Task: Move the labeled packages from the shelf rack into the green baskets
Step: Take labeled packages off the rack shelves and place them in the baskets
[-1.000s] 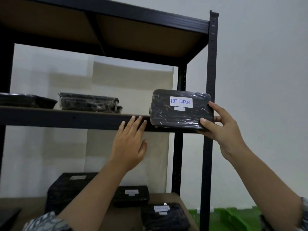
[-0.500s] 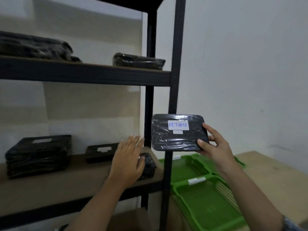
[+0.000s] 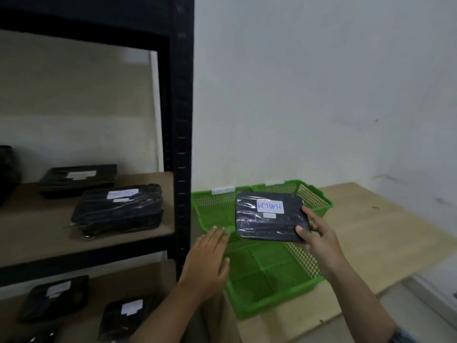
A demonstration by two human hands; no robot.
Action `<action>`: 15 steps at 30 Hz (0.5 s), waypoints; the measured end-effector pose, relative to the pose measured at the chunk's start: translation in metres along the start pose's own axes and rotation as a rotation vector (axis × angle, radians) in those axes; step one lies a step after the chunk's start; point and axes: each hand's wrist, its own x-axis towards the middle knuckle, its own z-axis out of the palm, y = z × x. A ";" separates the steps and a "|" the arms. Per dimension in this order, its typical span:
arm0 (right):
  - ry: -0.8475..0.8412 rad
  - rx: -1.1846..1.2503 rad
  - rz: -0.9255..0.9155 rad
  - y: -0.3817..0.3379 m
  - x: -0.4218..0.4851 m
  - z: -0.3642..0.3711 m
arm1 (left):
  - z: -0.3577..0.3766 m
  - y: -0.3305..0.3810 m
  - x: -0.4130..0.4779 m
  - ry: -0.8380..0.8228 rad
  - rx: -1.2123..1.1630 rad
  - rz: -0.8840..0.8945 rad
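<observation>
As the right hand [image 3: 321, 241] holds the RETURN package [image 3: 269, 219] in its grip over the green baskets [image 3: 306, 263], match a basket label [image 3: 223, 189], then lower it flat; left hand [image 3: 210, 256] wide, empty.

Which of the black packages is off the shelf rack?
The package labeled RETURN: the right hand holds it above the green baskets, while the others lie on the rack's shelves.

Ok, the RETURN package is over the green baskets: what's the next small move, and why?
Probably lower the package into one of the green baskets and let go. The right hand pinches its right edge, holding it tilted above them; the left hand is open beside it. The basket tags are too blurred to say which one matches.
</observation>
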 end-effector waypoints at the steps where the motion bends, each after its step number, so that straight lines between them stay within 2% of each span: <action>1: 0.012 -0.026 0.027 0.011 0.004 -0.003 | 0.003 0.000 -0.002 -0.040 -0.009 -0.036; 4: 0.020 -0.109 0.077 0.044 0.026 -0.014 | 0.034 0.001 0.006 -0.067 0.025 -0.106; 9: -0.060 -0.236 0.212 0.105 0.073 -0.011 | 0.075 -0.004 0.013 -0.295 0.070 -0.285; 15: -0.157 -0.338 0.316 0.154 0.096 0.009 | 0.092 -0.012 0.009 -0.406 0.096 -0.431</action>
